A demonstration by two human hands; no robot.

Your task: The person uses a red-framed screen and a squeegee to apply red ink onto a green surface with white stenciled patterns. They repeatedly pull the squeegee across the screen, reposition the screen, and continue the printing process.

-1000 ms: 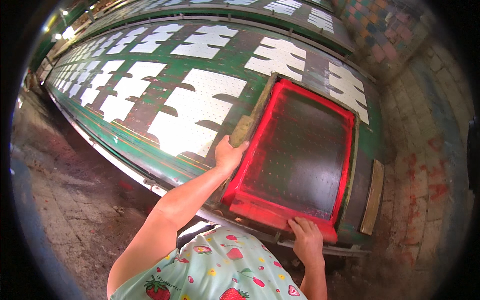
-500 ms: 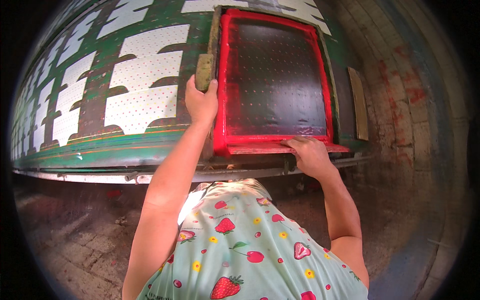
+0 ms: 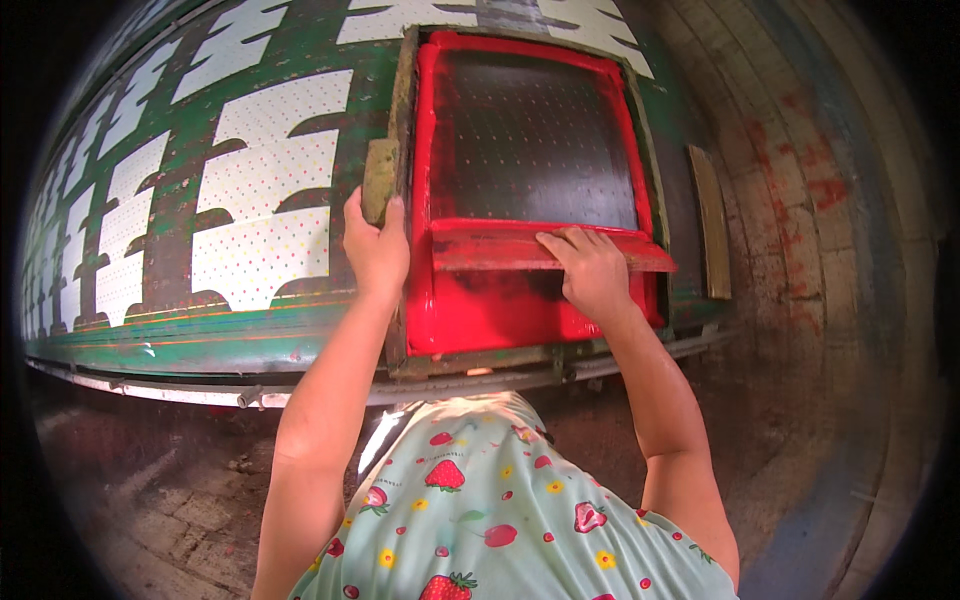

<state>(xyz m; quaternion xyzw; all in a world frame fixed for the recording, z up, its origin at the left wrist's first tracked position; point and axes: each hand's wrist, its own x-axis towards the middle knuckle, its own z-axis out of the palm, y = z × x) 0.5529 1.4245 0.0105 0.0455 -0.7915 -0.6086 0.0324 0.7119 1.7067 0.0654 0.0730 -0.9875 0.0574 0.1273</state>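
A screen-printing frame [image 3: 400,120] lies on the green table, with red ink along the inner edges of its dark mesh [image 3: 530,140]. My right hand [image 3: 592,272] is closed over the top of a wide, red-stained squeegee [image 3: 490,250], which spans the mesh from side to side. Between the squeegee and the frame's near edge spreads a solid band of wet red ink [image 3: 490,318]. My left hand [image 3: 378,245] grips a worn wooden block [image 3: 380,178] fixed at the frame's left side. Small dots show faintly through the mesh beyond the squeegee.
White cut pieces with coloured dots [image 3: 262,245] lie in rows on the green table [image 3: 200,345] to the left. A wooden strip [image 3: 710,222] rests right of the frame. A metal rail [image 3: 300,394] runs along the table's near edge. Brick paving [image 3: 790,190] lies at right.
My right hand has pushed the squeegee from the frame's near edge partway up the mesh, and red now covers the area behind it. My left hand keeps its hold on the block.
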